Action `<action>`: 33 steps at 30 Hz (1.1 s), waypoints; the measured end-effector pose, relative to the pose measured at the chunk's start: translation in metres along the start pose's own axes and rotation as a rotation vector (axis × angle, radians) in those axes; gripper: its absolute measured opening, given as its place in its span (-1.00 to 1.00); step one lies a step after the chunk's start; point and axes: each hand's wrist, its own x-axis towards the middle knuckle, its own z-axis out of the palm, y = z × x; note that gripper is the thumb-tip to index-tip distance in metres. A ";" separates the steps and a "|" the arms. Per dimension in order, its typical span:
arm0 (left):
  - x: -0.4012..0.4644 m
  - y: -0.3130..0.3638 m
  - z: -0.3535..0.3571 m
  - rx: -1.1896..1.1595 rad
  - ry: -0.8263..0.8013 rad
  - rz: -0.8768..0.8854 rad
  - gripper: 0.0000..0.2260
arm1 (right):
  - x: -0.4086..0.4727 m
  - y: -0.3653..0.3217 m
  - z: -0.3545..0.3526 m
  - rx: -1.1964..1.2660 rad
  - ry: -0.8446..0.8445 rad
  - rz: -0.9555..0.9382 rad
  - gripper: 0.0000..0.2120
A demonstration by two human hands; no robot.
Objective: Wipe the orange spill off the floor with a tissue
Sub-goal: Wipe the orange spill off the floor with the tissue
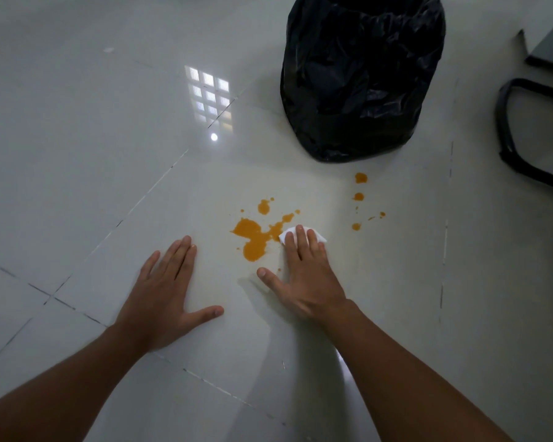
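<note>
Right hand (304,275) presses tissue (300,236) flat-fingered; left hand (170,288) flat on floor (77,138). Small tissue may smear spill (253,239) leftward.

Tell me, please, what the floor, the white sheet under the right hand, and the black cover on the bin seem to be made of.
Floor: probably glazed ceramic or porcelain tile, glossy; it mirrors a window and shows grout lines.
White sheet: looks like soft paper tissue, matte, lying under the fingers of the right hand.
Black cover: seemingly thin plastic film, wrinkled, with a slight sheen.
</note>
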 end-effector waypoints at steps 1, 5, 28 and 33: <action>0.000 0.000 0.000 0.001 0.000 0.001 0.06 | -0.001 -0.002 0.002 -0.001 0.001 -0.002 -0.04; 0.000 -0.002 0.001 0.010 -0.006 -0.001 0.06 | -0.008 -0.005 0.005 -0.015 0.003 -0.017 -0.05; 0.000 -0.002 0.004 -0.010 0.004 -0.002 0.05 | -0.063 -0.002 0.016 0.192 0.159 0.042 -0.45; -0.001 -0.002 0.003 -0.033 0.023 0.001 0.04 | -0.077 0.008 0.022 -0.026 0.081 -0.052 -0.39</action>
